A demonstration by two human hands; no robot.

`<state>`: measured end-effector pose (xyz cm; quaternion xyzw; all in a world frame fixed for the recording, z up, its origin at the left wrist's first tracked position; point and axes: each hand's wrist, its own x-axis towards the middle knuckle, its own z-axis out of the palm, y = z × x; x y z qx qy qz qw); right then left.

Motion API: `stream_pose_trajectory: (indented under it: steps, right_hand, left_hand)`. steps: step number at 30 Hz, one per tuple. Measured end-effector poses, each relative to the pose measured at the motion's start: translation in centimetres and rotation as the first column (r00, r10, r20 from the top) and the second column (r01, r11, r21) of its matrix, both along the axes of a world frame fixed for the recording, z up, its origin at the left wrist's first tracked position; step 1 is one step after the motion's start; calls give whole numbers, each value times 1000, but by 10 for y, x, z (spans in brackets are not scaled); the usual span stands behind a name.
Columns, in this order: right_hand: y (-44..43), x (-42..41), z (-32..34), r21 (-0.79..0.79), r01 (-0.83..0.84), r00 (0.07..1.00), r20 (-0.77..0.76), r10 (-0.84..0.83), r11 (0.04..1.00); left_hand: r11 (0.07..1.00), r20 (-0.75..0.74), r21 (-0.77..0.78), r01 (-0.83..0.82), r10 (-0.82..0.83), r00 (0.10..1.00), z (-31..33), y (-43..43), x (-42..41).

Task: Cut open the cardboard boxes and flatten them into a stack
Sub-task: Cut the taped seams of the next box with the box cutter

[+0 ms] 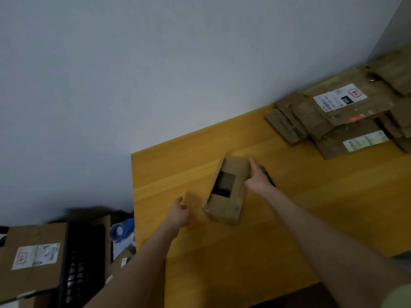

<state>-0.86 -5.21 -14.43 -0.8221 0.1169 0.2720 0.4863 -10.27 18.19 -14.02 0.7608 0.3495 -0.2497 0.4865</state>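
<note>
A small cardboard box (224,210) lay near the middle of the desk (311,207), a smooth yellow-orange top with a fine straight wood grain. The box was a long brown oblong of matte corrugated board, its top face showing a dark rectangular opening.

The right hand (259,181) had its grip clamped on the box's right side, thumb over the top face and fingers laid along the side wall. A slim dark object (270,178) with a hint of green showed just behind that hand; whether it was held could not be told. The left hand (180,212) hovered just left of the box, apart from it, its grip loose, fingers lightly curled around nothing.

At the desk's far right corner sat a stack of flattened cardboard (329,121), rough-edged brown sheets bearing 2 white printed labels. Below the desk's left edge stood a labelled carton (33,252), a black plastic lattice crate (82,258) and a blue tape dispenser (122,230). A plain grey-white wall (155,74) rose behind.
</note>
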Motion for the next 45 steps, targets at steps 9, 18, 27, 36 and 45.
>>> stream_pose_trajectory:
  steps: [9, 18, 27, 36, 45]
  right_hand:
    - [-7, 6, -2, -84, -135, 990, 37, 139, 987]
    - [-12, 2, 28, 266, 226, 973, -28, -227, 937]
    - [-15, 8, 47, 387, 206, 976, -14, -218, 899]
    - [16, 2, 26, 74, 215, 951, 212, -226, 974]
    - [47, -12, 7, -164, 24, 983, 181, 6, 986]
  left_hand:
    - [982, 218, -31, 185, -174, 960, -2, -12, -11]
    - [936, 379, -198, -290, 346, 858, 45, -18, 31]
    - [909, 301, -412, -60, 198, 933, 57, -12, 35]
    - [898, 159, 428, 103, -187, 969, 32, 3, 34]
    - [366, -78, 715, 595, -804, 589, 22, -29, 50]
